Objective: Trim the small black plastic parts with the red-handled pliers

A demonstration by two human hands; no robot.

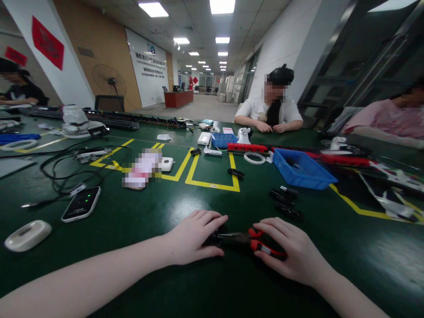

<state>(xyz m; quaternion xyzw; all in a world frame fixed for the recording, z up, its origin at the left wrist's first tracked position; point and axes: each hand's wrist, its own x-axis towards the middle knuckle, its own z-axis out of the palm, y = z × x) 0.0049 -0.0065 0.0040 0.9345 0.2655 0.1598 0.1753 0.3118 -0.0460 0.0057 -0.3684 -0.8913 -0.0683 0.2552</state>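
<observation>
My right hand (291,251) is closed around the red-and-black handles of a pair of needle-nose pliers (247,238), low over the green table. The jaws point left, toward my left hand (198,236). Between the left thumb and fingers sits a small black part (215,238), mostly hidden by the hand, and the plier tips meet it. Whether the jaws grip the part or only touch it I cannot tell. Several black parts (285,203) lie in a cluster beyond my right hand. Another small black part (236,173) rests on the yellow tape.
A blue bin (303,170) stands at the right, a smaller blue tray (224,140) farther back. A phone (142,170), a device with green lights (81,204), a white oval object (28,235) and black cables (62,163) lie left. Across the table sits a person (270,108).
</observation>
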